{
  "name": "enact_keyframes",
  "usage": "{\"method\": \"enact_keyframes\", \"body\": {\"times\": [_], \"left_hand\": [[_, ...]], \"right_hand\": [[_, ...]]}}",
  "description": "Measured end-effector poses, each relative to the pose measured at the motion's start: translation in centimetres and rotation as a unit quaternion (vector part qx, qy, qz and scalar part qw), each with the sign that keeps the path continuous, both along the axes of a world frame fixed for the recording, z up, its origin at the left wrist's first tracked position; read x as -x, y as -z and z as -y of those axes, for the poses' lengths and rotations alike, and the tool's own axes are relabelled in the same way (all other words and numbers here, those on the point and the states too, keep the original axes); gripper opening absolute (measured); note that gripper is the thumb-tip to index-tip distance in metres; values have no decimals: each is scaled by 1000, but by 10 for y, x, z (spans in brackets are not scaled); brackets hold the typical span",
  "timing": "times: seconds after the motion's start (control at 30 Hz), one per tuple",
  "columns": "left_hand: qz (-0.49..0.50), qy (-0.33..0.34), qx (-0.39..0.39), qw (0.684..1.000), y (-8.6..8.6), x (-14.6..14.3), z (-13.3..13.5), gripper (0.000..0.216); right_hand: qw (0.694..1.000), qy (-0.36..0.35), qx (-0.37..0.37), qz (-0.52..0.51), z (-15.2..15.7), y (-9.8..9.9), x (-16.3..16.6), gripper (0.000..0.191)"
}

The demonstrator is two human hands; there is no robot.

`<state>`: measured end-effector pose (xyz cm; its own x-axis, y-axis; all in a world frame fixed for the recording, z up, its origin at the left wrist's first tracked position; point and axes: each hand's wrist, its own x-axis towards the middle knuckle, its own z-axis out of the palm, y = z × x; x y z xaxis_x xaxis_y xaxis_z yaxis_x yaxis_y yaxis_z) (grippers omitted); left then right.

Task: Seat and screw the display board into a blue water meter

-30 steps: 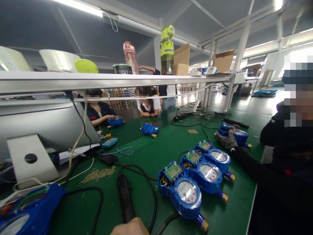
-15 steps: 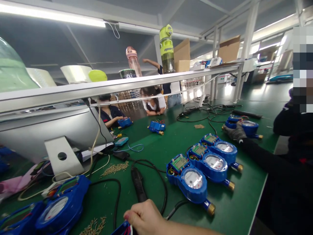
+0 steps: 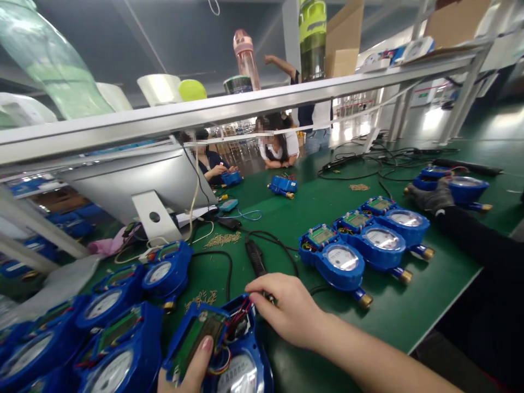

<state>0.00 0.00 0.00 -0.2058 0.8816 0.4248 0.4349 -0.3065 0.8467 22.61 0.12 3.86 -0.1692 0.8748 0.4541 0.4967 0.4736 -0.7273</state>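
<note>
Blue meter (image 3: 243,368): at its left, gripping the display board (image 3: 192,335) with left hand (image 3: 194,372); at its upper edge, fingertips of right hand (image 3: 292,311) nearly together, cannot tell on what.

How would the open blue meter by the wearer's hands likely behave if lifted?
The meter would probably feel rigid, given its moulded-looking housing. Its display board, held by the left hand, may swing if released, since thin wires seem to join it to the body. The dial window looks glossy, so perhaps slippery.

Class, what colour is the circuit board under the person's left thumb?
The circuit board is green, with a darker display area; the head view shows it best.
</note>
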Motion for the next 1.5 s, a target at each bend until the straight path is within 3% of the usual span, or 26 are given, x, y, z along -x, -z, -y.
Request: {"method": "enact_keyframes", "body": {"times": [0.07, 0.23, 0.43, 0.73, 0.93, 1.07, 1.13, 1.23, 1.3, 1.33, 1.43, 1.5], "left_hand": [[-6, 22, 22, 999, -2, 5, -3, 24], [3, 100, 45, 994, -19, 0, 1, 11], [7, 135, 1, 991, -16, -2, 5, 8], [77, 76, 47, 993, -11, -11, 16, 22], [147, 8, 52, 988, -12, -25, 26, 33], [171, 14, 61, 983, -8, -20, 25, 35], [180, 20, 78, 980, -8, -19, 24, 32], [196, 15, 112, 974, -12, -21, 25, 30], [207, 17, 112, 972, -16, -24, 26, 29], [212, 21, 105, 971, -18, -25, 26, 28], [212, 30, 100, 972, -21, -27, 28, 25], [202, 36, 110, 973, -23, -28, 28, 25]], "right_hand": [[1000, -4, -28, -12, 14, -4, 4, 19], [983, 46, -180, -9, 30, -2, 19, 22], [988, 61, -138, -12, 29, 3, 34, 11], [986, 81, -147, -7, 39, 14, 66, 11], [976, 101, -182, 62, 41, 18, 78, 18], [971, 31, -220, 87, 49, 10, 55, 13], [969, 52, -219, 99, 52, 14, 28, 22], [957, 140, -142, 208, 51, 38, -22, 31], [924, 152, -69, 344, 49, 61, -50, 57], [919, 150, -57, 361, 49, 72, -60, 67], [909, 157, -42, 383, 55, 92, -72, 68], [905, 170, -37, 387, 63, 94, -70, 59]]}}
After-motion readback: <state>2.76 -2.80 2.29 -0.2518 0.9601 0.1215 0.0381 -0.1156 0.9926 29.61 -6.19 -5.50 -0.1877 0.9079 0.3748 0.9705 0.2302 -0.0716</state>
